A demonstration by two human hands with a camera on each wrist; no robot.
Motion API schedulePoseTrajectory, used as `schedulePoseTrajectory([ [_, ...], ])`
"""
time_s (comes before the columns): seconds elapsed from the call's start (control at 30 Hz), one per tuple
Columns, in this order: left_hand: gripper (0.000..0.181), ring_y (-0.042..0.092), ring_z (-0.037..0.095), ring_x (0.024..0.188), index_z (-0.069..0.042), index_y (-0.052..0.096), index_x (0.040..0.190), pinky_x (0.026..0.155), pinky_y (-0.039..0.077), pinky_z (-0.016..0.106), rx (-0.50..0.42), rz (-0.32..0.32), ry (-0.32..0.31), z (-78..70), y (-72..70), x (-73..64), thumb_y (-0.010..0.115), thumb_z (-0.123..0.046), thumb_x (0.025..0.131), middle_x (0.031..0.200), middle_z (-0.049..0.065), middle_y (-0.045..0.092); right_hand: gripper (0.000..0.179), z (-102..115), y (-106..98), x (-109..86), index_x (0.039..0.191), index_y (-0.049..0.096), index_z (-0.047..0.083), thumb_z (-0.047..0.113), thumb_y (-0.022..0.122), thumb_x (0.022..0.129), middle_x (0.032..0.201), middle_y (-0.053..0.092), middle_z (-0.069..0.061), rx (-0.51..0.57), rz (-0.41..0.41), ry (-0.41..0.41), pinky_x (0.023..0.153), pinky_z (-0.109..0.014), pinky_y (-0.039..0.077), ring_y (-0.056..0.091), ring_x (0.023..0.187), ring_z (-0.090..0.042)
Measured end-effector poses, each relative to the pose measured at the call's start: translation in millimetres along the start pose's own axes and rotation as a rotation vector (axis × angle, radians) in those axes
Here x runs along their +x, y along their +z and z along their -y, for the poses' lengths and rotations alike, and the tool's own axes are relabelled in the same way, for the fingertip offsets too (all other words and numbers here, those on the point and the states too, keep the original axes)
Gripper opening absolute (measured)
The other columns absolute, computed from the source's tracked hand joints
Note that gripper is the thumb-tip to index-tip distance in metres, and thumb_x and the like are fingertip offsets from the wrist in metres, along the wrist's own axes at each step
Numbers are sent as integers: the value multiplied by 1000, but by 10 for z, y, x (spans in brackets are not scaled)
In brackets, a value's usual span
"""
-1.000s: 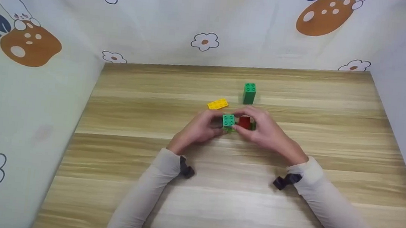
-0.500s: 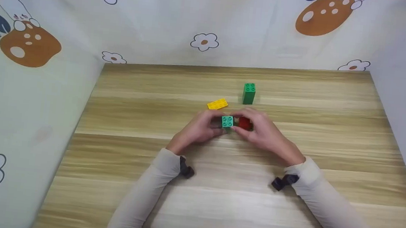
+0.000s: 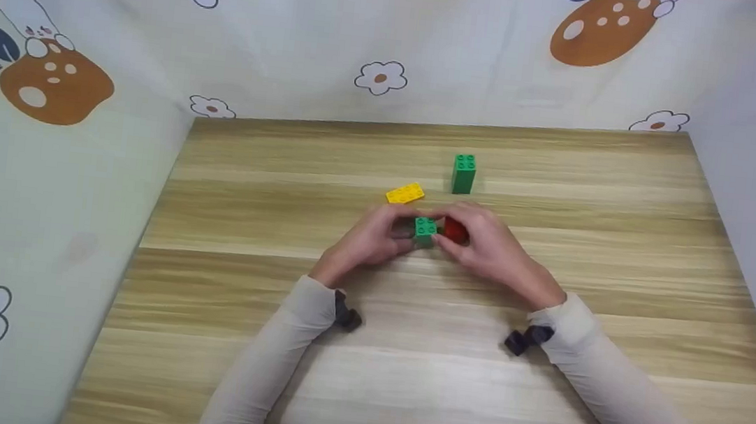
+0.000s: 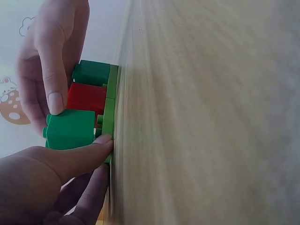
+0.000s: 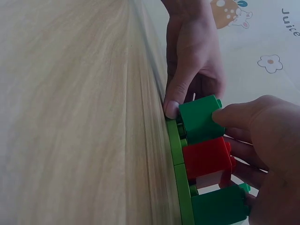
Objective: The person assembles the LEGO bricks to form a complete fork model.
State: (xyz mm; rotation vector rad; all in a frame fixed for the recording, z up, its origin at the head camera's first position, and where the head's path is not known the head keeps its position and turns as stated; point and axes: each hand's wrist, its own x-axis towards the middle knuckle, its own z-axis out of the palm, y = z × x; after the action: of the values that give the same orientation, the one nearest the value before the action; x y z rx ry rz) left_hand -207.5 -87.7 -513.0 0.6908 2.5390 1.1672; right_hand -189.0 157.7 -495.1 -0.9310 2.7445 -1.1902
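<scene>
Wood-grain tabletop (image 3: 402, 383) underlies a left hand (image 3: 372, 236) pinching a light-green building plate (image 4: 108, 119) and a right hand (image 3: 494, 247) gripping a green brick (image 3: 425, 232) above its end, beside a red brick (image 4: 86, 97), with a yellow studded brick (image 3: 406, 193) then a tall green block (image 3: 464, 177) beyond.

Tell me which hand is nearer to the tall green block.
Right. The right hand is just in front of the tall green block; the left hand is farther, in front and leftward.
</scene>
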Motion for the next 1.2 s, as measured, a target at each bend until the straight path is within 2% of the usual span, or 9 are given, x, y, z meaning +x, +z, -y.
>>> schedulePoseTrajectory([
  [0.2, 43, 69, 18, 124, -16, 74, 137, 120, 51, 40, 10, 3, 11, 7, -5, -2, 85, -16, 95, 134, 2, 77, 34, 1, 21, 4, 131, 74, 13, 24, 80, 99, 130, 76, -7, -27, -27, 36, 98, -45, 61, 70, 114, -27],
  [0.3, 42, 70, 17, 122, -16, 74, 136, 118, 52, 40, 7, 4, 16, 6, -3, -1, 85, -17, 96, 133, 2, 77, 33, -2, 37, 9, 129, 74, 12, 23, 80, 99, 127, 77, -7, -44, -44, 48, 96, -44, 61, 70, 111, -26],
  [0.57, 38, 69, 18, 117, -14, 74, 132, 116, 53, 41, 34, -1, 29, 5, 2, 3, 84, -15, 96, 127, 1, 77, 34, 14, 48, 8, 129, 75, 12, 24, 81, 98, 125, 77, -6, -76, -56, 63, 94, -43, 60, 70, 109, -24],
  [0.9, 53, 66, 17, 128, -21, 66, 145, 122, 49, 42, 7, 11, -9, -14, 3, 2, 83, -14, 96, 141, 0, 71, 33, 2, 49, 9, 128, 76, 13, 23, 83, 96, 127, 77, -7, -68, -58, 79, 96, -42, 61, 70, 111, -25],
  [1.03, 48, 68, 17, 124, -20, 68, 139, 119, 52, 41, -5, 9, -4, -15, 5, 2, 84, -12, 95, 135, 1, 74, 32, 9, 57, 14, 127, 77, 13, 22, 82, 97, 124, 78, -6, -70, -55, 65, 95, -42, 61, 71, 109, -24],
  [1.2, 38, 70, 18, 118, -14, 72, 130, 115, 54, 41, -1, -8, 7, -19, 7, 3, 85, -14, 94, 126, 2, 77, 35, 27, 68, 24, 129, 77, 13, 30, 81, 100, 125, 80, -6, -87, -57, 21, 98, -44, 61, 74, 112, -23],
])
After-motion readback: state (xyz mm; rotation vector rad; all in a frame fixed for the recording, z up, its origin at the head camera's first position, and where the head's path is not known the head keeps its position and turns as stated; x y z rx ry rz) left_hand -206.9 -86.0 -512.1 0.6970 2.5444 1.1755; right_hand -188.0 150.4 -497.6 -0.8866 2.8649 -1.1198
